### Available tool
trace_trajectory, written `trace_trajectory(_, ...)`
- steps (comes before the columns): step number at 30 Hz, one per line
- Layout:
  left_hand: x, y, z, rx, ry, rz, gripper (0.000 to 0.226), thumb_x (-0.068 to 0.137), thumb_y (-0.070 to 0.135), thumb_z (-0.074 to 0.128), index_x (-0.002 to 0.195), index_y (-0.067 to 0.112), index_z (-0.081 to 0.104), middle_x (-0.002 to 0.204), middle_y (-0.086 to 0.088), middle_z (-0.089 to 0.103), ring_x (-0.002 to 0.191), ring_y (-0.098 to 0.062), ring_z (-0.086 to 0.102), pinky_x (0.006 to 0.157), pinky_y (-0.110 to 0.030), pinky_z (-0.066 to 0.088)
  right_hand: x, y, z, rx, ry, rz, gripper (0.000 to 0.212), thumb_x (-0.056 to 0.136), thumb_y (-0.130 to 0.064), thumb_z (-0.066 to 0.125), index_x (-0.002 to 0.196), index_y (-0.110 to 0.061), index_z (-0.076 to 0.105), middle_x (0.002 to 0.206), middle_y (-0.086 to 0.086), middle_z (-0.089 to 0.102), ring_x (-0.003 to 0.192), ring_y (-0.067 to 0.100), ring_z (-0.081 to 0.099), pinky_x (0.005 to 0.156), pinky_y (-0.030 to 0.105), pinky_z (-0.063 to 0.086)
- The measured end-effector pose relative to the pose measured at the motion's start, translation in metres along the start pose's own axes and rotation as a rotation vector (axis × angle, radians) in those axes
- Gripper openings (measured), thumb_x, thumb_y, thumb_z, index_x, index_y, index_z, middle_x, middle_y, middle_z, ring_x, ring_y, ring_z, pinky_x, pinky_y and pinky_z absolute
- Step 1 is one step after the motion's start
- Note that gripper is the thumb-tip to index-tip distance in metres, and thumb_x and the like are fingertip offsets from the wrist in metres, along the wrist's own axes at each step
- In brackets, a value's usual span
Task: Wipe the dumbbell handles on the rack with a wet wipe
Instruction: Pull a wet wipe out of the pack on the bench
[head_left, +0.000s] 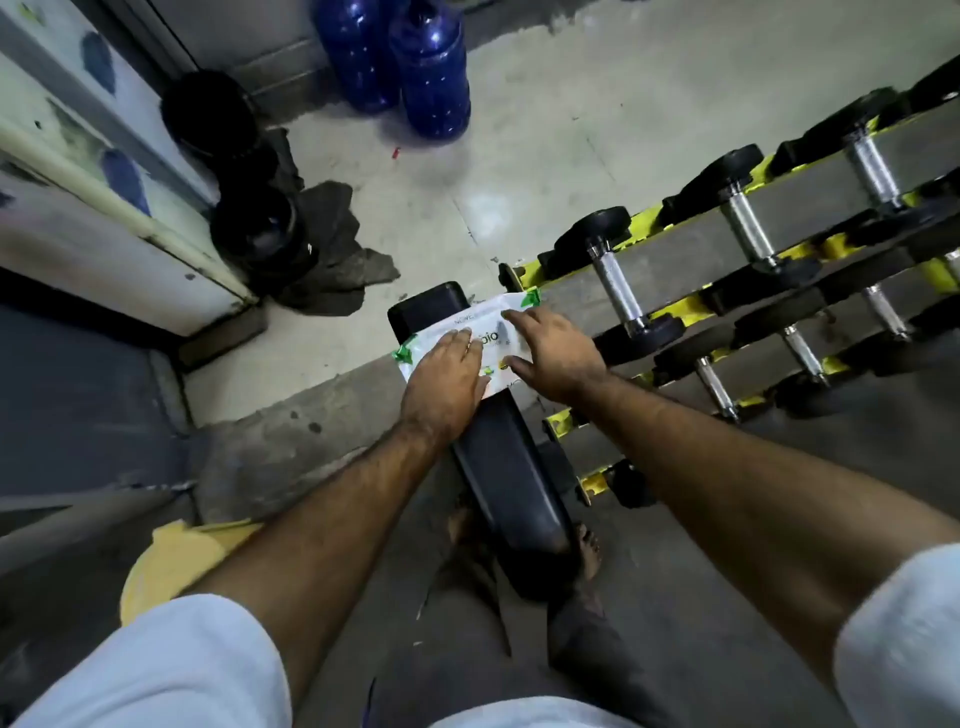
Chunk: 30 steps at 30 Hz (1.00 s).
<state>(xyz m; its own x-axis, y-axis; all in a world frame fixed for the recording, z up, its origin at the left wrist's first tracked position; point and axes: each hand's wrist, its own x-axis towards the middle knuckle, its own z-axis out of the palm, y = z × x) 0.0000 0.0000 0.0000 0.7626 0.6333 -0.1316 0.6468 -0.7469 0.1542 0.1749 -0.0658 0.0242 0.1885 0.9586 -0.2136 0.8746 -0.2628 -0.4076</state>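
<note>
Wet wipe pack (467, 338): lies on black padded table (506, 467), near end of rack.
Left hand (447, 382): fingers straight, pressing pack flat.
Right hand (553, 353): fingers spread, loose on pack top; holding nothing.
Dumbbell handles (618, 288): on yellow rack (675, 306), beyond pack, untouched.
Progress: judged at start; no wipe drawn, all handles left.

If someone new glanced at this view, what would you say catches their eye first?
Probably both hands at the centre: the left hand and right hand rest with fairly straight fingers on a white wet wipe pack lying on a black bench pad. To the right runs the yellow-and-grey dumbbell rack with its chrome-handled dumbbells, and two blue water jugs stand on the floor at the top.
</note>
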Motion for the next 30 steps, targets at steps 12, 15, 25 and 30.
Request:
trace_trajectory(12,0.007,0.004,0.017,0.060,0.250,-0.023,0.044,0.091,0.025,0.067,0.125,-0.002,0.063,0.130,-0.022,0.062,0.122,-0.037,0.060,0.099,-0.043,0.050,0.018,0.024,0.016,0.134,0.036,0.022,0.070,0.084,-0.043,0.073,0.147,-0.027,0.046,0.133,0.004,0.054,0.119,0.024,0.051,0.089,0.039,0.051)
trace_trajectory(15,0.007,0.002,0.023,0.054,0.290,-0.006,0.046,0.098,0.029,0.046,0.129,-0.002,0.061,0.133,-0.022,0.060,0.125,-0.037,0.057,0.104,-0.044,0.048,0.016,0.024,0.015,0.200,0.037,0.027,0.069,0.084,-0.039,0.075,0.146,-0.026,0.048,0.136,0.005,0.054,0.121,0.024,0.050,0.094,0.038,0.048)
trace_trajectory(25,0.010,-0.012,0.035,0.151,0.352,0.116,0.040,0.105,0.026,0.042,0.128,0.000,0.062,0.133,-0.022,0.060,0.121,-0.039,0.058,0.100,-0.047,0.049,0.014,0.018,0.013,0.141,0.049,0.048,0.066,0.086,-0.039,0.075,0.145,-0.024,0.050,0.137,0.005,0.057,0.120,0.024,0.053,0.099,0.041,0.050)
trace_trajectory(30,0.009,-0.013,0.025,0.087,0.400,0.148,0.038,0.103,0.024,0.044,0.123,-0.001,0.065,0.126,-0.020,0.065,0.115,-0.037,0.063,0.095,-0.044,0.054,0.013,0.013,0.012,0.155,0.050,0.104,0.065,0.086,-0.039,0.074,0.145,-0.028,0.050,0.139,0.000,0.056,0.123,0.021,0.052,0.101,0.039,0.048)
